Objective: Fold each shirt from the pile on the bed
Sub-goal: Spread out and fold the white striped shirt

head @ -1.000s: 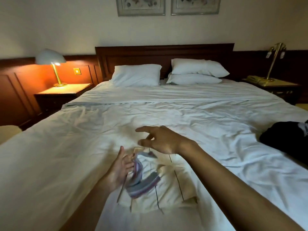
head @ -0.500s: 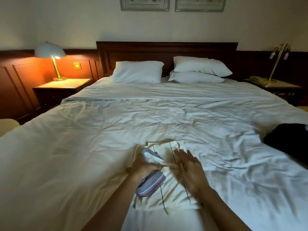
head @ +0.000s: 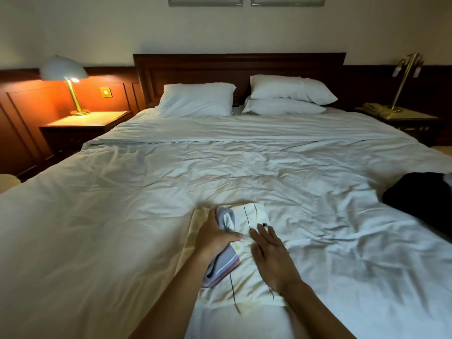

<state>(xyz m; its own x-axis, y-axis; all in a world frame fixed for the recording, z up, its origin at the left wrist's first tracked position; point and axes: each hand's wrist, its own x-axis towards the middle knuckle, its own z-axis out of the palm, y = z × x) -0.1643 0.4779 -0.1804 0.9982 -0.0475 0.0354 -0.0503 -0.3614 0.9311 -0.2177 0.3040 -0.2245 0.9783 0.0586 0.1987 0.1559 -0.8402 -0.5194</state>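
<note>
A cream polo shirt (head: 247,285) with thin dark stripes and a grey striped collar lies partly folded on the white bed (head: 122,228), near its front edge. My left hand (head: 215,237) rests on the shirt's left side over the collar, thumb pointing right. Next to it my right hand (head: 270,253) lies flat, fingers straight, pressing the shirt's middle. A dark pile of clothes (head: 420,204) sits at the bed's right edge.
Three white pillows (head: 198,99) lean against the wooden headboard. A lit lamp (head: 64,74) stands on the left nightstand; a brass lamp (head: 403,79) and a phone stand on the right nightstand.
The right hand came down from above the bed onto the shirt and now presses it flat. My left hand moved from the shirt's left edge onto the collar. The shirt got folded narrower.
</note>
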